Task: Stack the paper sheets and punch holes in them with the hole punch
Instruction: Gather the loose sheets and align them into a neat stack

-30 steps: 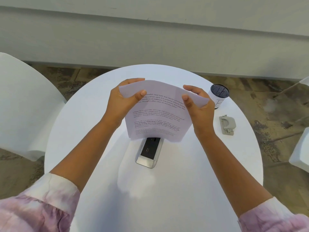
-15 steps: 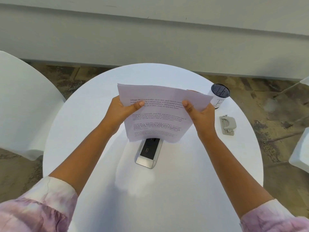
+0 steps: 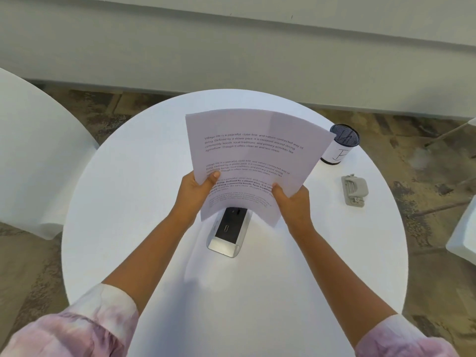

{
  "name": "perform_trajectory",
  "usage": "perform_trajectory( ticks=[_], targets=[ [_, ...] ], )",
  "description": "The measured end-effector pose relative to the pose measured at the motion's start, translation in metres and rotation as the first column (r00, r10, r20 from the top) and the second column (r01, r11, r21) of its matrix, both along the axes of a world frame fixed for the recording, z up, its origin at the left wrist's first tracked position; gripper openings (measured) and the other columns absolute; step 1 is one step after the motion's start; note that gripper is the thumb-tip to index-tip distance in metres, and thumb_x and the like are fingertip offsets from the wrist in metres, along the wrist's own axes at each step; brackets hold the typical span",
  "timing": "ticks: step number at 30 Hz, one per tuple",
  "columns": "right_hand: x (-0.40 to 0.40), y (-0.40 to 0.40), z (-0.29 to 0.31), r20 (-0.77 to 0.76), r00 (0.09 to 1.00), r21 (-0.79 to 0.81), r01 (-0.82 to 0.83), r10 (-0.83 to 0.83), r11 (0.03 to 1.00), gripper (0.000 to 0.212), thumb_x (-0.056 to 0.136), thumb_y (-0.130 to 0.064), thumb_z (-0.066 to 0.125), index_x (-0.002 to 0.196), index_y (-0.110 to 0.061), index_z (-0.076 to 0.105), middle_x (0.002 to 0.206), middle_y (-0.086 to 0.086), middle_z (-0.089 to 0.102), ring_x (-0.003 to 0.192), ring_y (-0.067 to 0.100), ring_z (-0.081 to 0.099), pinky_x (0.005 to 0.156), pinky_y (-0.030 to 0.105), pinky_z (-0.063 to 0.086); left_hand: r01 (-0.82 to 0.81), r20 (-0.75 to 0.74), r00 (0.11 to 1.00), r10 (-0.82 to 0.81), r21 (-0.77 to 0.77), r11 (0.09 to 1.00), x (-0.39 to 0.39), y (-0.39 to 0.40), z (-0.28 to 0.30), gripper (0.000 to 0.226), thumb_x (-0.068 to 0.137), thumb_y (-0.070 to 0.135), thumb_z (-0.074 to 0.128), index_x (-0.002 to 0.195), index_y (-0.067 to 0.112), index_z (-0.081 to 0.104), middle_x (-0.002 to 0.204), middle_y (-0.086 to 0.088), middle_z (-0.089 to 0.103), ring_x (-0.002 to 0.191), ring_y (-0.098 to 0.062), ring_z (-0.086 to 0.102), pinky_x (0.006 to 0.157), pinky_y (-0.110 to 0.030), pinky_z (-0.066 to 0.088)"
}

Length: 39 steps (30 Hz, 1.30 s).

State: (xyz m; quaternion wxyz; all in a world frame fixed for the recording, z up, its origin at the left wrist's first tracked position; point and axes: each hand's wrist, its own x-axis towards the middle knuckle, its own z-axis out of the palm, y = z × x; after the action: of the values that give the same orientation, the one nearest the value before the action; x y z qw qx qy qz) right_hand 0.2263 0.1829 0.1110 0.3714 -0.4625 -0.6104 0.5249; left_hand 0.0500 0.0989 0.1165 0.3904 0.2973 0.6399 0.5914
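Note:
A small stack of printed paper sheets (image 3: pixel 253 150) stands nearly upright above the middle of the round white table (image 3: pixel 134 202), bowed slightly. My left hand (image 3: pixel 197 190) pinches its lower left edge, thumb on the printed face. My right hand (image 3: pixel 292 202) grips the lower right edge the same way. The grey hole punch (image 3: pixel 355 187) lies flat on the table to the right, well apart from both hands.
A silver power socket module (image 3: pixel 229 233) is set into the table just below the sheets. A mesh pen cup (image 3: pixel 340 144) with a white label stands at the back right. White chairs sit at the left (image 3: pixel 33 163) and far right (image 3: pixel 463 235).
Both hands have slid down from the top corners of the sheets to the lower edges. The sheets now stand taller and more upright.

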Motion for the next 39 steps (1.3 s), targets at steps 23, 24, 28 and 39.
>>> perform_trajectory(
  ticks=[23, 24, 28, 39],
  targets=[
    [0.009, 0.026, -0.008, 0.130, 0.991, 0.035, -0.039, 0.035, 0.999, 0.062, 0.080, -0.031, 0.069, 0.133, -0.022, 0.038, 0.131, -0.007, 0.051, 0.118, 0.004, 0.051, 0.098, 0.027, 0.045, -0.123, 0.149, 0.981, 0.123, -0.013, 0.992, -0.006, 0.003, -0.019, 0.013, 0.090, 0.021, 0.056, 0.103, 0.020, 0.059, 0.096, 0.002, 0.067, 0.090, -0.020, 0.064, 0.080, -0.035, 0.053],
    [0.011, 0.027, -0.008, 0.133, 0.991, -0.004, -0.005, 0.005, 1.000, 0.071, 0.079, -0.032, 0.070, 0.138, -0.023, 0.032, 0.141, -0.004, 0.043, 0.126, 0.008, 0.044, 0.102, 0.028, 0.039, -0.154, 0.193, 0.970, 0.150, 0.004, 0.988, -0.007, 0.003, -0.019, 0.014, 0.090, 0.019, 0.056, 0.104, 0.020, 0.059, 0.098, 0.001, 0.067, 0.092, -0.020, 0.064, 0.082, -0.036, 0.052],
    [0.009, 0.021, -0.015, 0.056, 0.996, -0.420, 0.089, -0.072, 0.903, 0.087, 0.080, -0.038, 0.067, 0.146, -0.020, 0.014, 0.154, 0.009, 0.022, 0.140, 0.021, 0.027, 0.113, 0.039, 0.024, -0.299, 0.432, 0.866, 0.250, 0.048, 0.953, -0.006, 0.004, -0.022, 0.031, 0.091, 0.013, 0.054, 0.122, 0.016, 0.054, 0.118, -0.003, 0.063, 0.110, -0.018, 0.059, 0.095, -0.038, 0.048],
    [-0.008, 0.010, -0.018, -0.404, 0.913, -0.576, -0.210, -0.052, 0.790, 0.034, 0.086, 0.007, 0.052, 0.115, -0.010, 0.057, 0.105, 0.006, 0.068, 0.094, 0.022, 0.066, 0.076, 0.033, 0.058, -0.343, 0.663, 0.709, 0.240, 0.027, 0.939, 0.007, -0.003, -0.024, 0.026, 0.091, 0.006, 0.052, 0.115, 0.014, 0.059, 0.105, -0.002, 0.069, 0.095, -0.015, 0.067, 0.081, -0.035, 0.057]
  ],
)
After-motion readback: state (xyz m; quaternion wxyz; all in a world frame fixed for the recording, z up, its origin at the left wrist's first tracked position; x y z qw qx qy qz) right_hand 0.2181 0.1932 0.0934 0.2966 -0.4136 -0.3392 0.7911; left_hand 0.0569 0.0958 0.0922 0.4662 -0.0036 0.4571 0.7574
